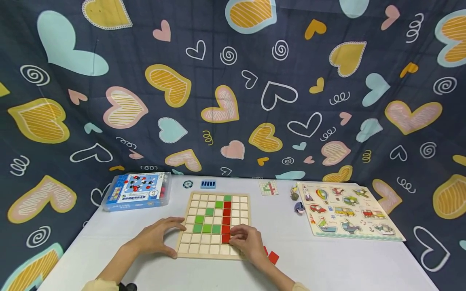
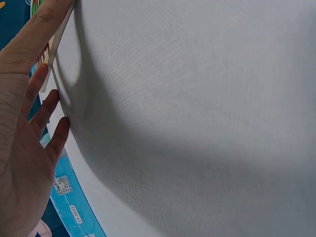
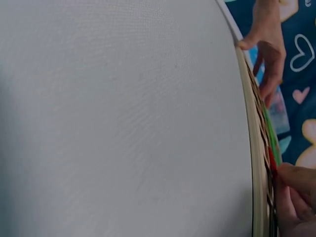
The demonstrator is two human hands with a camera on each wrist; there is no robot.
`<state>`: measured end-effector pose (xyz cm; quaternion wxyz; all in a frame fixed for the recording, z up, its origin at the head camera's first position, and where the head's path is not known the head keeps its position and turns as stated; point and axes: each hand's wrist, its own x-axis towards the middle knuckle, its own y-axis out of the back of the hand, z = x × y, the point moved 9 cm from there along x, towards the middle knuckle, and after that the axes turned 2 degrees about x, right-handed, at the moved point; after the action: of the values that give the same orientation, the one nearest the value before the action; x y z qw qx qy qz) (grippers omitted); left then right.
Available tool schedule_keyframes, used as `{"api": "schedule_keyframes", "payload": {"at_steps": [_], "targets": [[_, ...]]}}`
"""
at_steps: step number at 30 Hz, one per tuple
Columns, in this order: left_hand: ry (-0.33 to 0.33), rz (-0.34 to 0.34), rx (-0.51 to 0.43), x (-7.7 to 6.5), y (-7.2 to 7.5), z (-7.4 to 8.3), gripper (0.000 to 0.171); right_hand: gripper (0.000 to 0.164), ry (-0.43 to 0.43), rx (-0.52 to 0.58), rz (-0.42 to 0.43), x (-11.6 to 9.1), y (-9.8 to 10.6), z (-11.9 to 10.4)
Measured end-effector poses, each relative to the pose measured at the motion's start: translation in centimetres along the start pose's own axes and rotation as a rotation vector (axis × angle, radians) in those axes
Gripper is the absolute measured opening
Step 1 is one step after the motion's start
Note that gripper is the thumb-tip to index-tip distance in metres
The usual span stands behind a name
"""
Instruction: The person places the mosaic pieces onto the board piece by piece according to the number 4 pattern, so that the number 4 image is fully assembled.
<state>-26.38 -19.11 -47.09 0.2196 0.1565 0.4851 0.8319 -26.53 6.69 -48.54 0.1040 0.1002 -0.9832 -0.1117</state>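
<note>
A wooden grid board (image 1: 209, 256) lies flat on the table, with green tiles (image 1: 206, 228) set in a stepped line and a row, and a column of red tiles (image 1: 226, 220). My left hand (image 1: 154, 237) rests at the board's left edge, fingers spread, thumb near the front corner; the left wrist view shows its fingers (image 2: 54, 113) extended. Over the board's right part, my right hand (image 1: 249, 243) has thumb and fingertips together at the lowest red tile (image 1: 225, 238). In the right wrist view they pinch at a red edge (image 3: 272, 160); the fingertips partly hide it.
Loose red tiles (image 1: 273, 257) lie beside my right wrist. A small pattern card (image 1: 268, 188) is behind the board. A boxed molecule set (image 1: 138, 192) stands at the back left, a picture puzzle board (image 1: 349, 233) at the right, with small figurines (image 1: 299, 208) beside it.
</note>
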Motion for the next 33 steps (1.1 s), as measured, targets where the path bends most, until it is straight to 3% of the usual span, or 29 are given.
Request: {"api": "schedule_keyframes", "payload": {"at_steps": [4,8,15,20,24,28,33], "targets": [[0.004,0.006,0.003,0.1,0.0,0.0,0.074,0.026,0.017,0.014,-0.006,0.0,0.0,-0.6],[0.004,0.008,0.003,0.2,0.1,0.0,0.075,0.025,0.015,0.011,-0.018,-0.4,1.5,-0.9],[0.012,0.005,0.008,0.1,0.2,-0.1,0.075,0.024,-0.051,-0.111,-0.046,-2.2,7.5,-0.4],[-0.002,0.005,0.009,0.1,0.2,0.1,0.076,0.033,-0.111,-0.211,-0.193,-4.4,10.8,0.4],[-0.009,0.008,0.013,0.2,0.2,0.2,0.076,0.036,-0.115,-0.214,-0.302,-5.8,10.9,1.3],[-0.011,0.013,0.019,0.1,0.2,0.2,0.076,0.027,-0.079,-0.193,-0.3,-6.3,10.7,1.8],[-0.006,0.009,0.016,0.0,0.2,0.2,0.075,0.03,-0.028,-0.176,-0.342,-6.4,10.2,1.9]]}}
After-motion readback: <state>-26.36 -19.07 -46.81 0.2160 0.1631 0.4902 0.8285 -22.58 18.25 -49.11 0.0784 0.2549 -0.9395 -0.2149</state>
